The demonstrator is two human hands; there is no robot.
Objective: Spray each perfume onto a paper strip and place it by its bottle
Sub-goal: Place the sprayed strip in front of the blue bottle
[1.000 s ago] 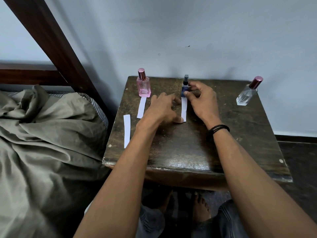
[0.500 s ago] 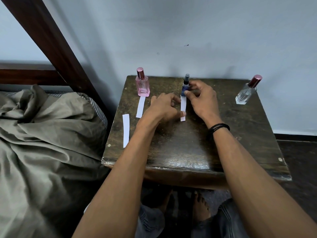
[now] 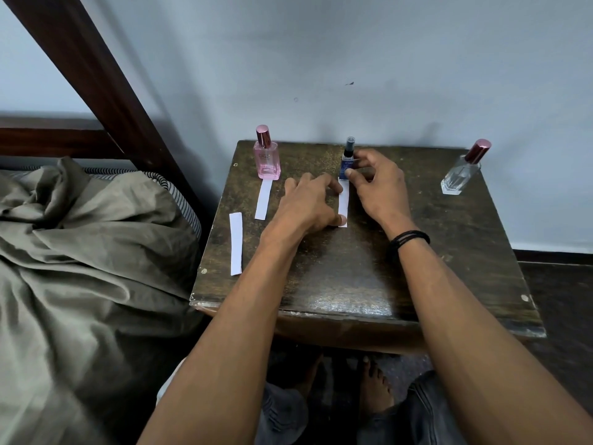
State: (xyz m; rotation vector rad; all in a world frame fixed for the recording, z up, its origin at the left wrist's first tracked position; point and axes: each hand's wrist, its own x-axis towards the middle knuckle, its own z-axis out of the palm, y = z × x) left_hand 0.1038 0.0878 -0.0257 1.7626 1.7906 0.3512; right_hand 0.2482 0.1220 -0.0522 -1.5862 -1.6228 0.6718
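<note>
Three perfume bottles stand along the back of the dark wooden table [image 3: 353,277]: a pink bottle [image 3: 267,162], a small blue bottle [image 3: 347,155] and a clear bottle [image 3: 459,178] with a red cap. One paper strip [image 3: 263,200] lies in front of the pink bottle. A second paper strip [image 3: 344,200] lies in front of the blue bottle. My left hand [image 3: 308,203] rests on the table, its thumb pressing that strip's near end. My right hand [image 3: 378,184] pinches the blue bottle between thumb and forefinger. A spare strip [image 3: 236,244] lies near the table's left edge.
A bed with a rumpled olive sheet [image 3: 80,252] adjoins the table's left side, and a dark wooden bed post [image 3: 96,75] slants up behind it. A pale wall stands right behind the bottles. My knees and bare feet are under the table's front edge.
</note>
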